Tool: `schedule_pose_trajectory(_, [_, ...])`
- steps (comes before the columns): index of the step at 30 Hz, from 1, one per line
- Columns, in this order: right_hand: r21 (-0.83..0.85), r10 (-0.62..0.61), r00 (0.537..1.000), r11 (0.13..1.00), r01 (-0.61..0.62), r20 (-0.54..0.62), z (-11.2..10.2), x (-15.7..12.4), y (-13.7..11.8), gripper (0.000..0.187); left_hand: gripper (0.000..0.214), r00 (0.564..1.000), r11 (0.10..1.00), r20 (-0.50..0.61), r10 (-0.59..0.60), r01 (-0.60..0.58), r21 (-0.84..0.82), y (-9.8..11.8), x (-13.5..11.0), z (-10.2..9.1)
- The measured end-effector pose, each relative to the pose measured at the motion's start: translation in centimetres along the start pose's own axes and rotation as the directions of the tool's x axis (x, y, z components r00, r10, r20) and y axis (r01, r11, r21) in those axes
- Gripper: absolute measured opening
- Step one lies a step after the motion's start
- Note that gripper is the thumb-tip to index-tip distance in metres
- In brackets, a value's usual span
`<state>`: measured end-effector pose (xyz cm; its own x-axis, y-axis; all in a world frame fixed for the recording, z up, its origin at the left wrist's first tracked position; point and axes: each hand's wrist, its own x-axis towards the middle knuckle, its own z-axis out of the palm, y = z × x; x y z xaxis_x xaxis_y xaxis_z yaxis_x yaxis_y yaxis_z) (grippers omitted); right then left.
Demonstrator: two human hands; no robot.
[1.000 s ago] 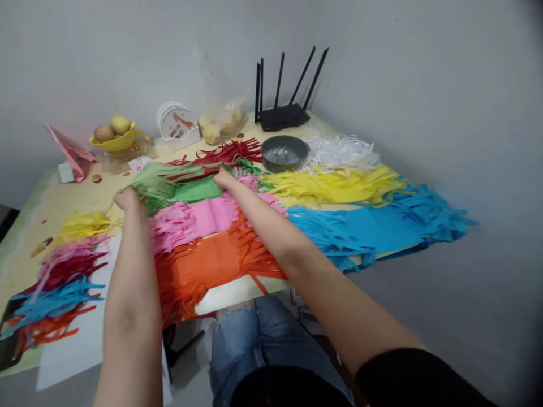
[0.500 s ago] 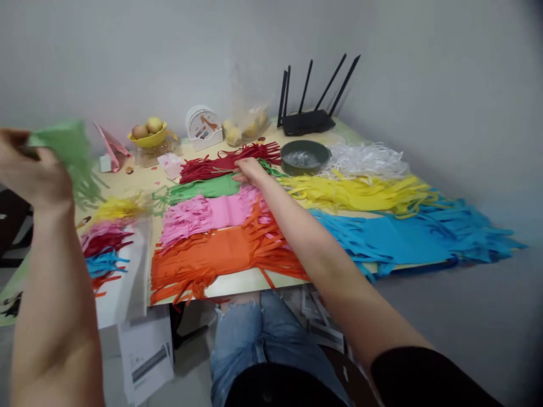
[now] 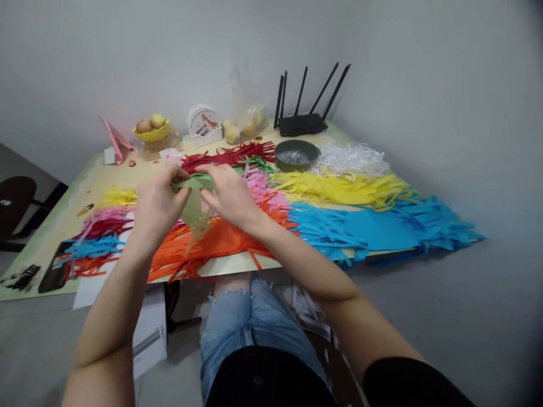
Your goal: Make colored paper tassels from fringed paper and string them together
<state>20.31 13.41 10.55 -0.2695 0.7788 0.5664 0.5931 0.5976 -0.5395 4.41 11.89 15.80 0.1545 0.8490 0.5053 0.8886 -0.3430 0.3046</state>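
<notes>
Between my two hands hangs a piece of green fringed paper (image 3: 195, 206), its lower end cut into strips. My left hand (image 3: 159, 195) pinches its left upper edge. On the other side, my right hand (image 3: 229, 195) is closed on the right upper edge with thumb and fingers. Under the hands lies orange fringed paper (image 3: 220, 240), with pink fringed paper (image 3: 263, 186) just behind it, partly covered by my right hand. Farther back is dark red fringed paper (image 3: 241, 152).
Yellow fringe (image 3: 348, 189), blue fringe (image 3: 390, 229) and white shreds (image 3: 352, 161) lie to the right, near a dark green bowl (image 3: 297, 155). Behind stand a black router (image 3: 302, 124) and a yellow fruit bowl (image 3: 153, 134). Small coloured bundles (image 3: 95, 247) lie left, beside a phone (image 3: 53, 268).
My left hand has come from the far left to the middle with the green fringed paper. My right hand has drawn back from the pile and now grips the paper too.
</notes>
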Motion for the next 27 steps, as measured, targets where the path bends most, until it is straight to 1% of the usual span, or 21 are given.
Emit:
schedule_pose_trajectory(2, [-0.055,0.034,0.999,0.998,-0.034,0.012,-1.1,-0.3,0.8,0.034,0.007,0.999,0.996,0.031,-0.033,0.036,-0.076,0.0,-0.7,-0.3])
schedule_pose_trajectory(3, [-0.056,0.043,0.999,0.998,-0.041,0.025,-1.9,-0.4,1.1,0.031,0.007,0.997,0.991,0.059,-0.045,0.052,-0.119,-0.1,-1.0,-0.4])
schedule_pose_trajectory(6, [0.047,0.001,0.998,0.999,-0.004,0.055,-4.4,-0.8,1.2,0.026,0.016,0.984,0.958,0.177,-0.016,0.066,-0.279,-0.8,-1.5,-0.5])
schedule_pose_trajectory(8, [0.119,-0.057,0.997,0.992,0.050,0.056,-6.0,-0.9,1.0,0.023,0.021,0.972,0.911,0.233,0.027,0.072,-0.406,-1.1,-1.8,-0.5])
schedule_pose_trajectory(9, [0.143,-0.076,0.994,0.988,0.065,0.074,-6.7,-0.9,0.9,0.020,0.023,0.966,0.877,0.254,0.044,0.084,-0.473,-1.3,-1.9,-0.4])
schedule_pose_trajectory(11, [0.193,-0.081,0.982,0.980,0.047,0.173,-7.9,-0.9,0.8,0.015,0.024,0.957,0.802,0.286,0.056,0.127,-0.583,-1.5,-2.1,-0.1])
schedule_pose_trajectory(13, [0.266,-0.049,0.958,0.963,-0.029,0.283,-8.7,-1.1,0.8,0.014,0.024,0.966,0.749,0.258,0.035,0.145,-0.646,-1.6,-2.3,0.2])
schedule_pose_trajectory(14, [0.304,-0.027,0.950,0.950,-0.072,0.310,-9.0,-1.2,0.9,0.015,0.025,0.973,0.739,0.231,0.028,0.136,-0.660,-1.7,-2.4,0.4])
schedule_pose_trajectory(16, [0.360,0.018,0.949,0.923,-0.136,0.314,-9.3,-1.7,0.9,0.018,0.027,0.982,0.727,0.189,0.031,0.107,-0.678,-1.9,-2.7,0.9])
schedule_pose_trajectory(17, [0.369,0.032,0.952,0.918,-0.149,0.305,-9.4,-2.0,1.0,0.018,0.028,0.982,0.713,0.183,0.035,0.104,-0.694,-2.0,-2.9,1.2])
schedule_pose_trajectory(20, [0.333,0.027,0.973,0.937,-0.105,0.231,-9.6,-2.7,1.1,0.018,0.030,0.981,0.638,0.193,0.001,0.148,-0.756,-2.4,-3.5,2.0])
schedule_pose_trajectory(23, [0.314,-0.014,0.989,0.949,-0.034,0.147,-9.6,-3.3,1.4,0.023,0.025,0.986,0.546,0.158,-0.063,0.166,-0.821,-2.7,-4.1,2.4])
schedule_pose_trajectory(25, [0.351,-0.026,0.990,0.936,-0.025,0.141,-9.6,-3.7,1.7,0.022,0.022,0.986,0.487,0.145,-0.078,0.164,-0.858,-2.7,-4.3,2.3])
schedule_pose_trajectory(27, [0.392,-0.036,0.990,0.920,-0.022,0.140,-9.5,-4.0,2.1,0.018,0.024,0.990,0.454,0.137,-0.041,0.141,-0.880,-2.8,-4.4,2.0])
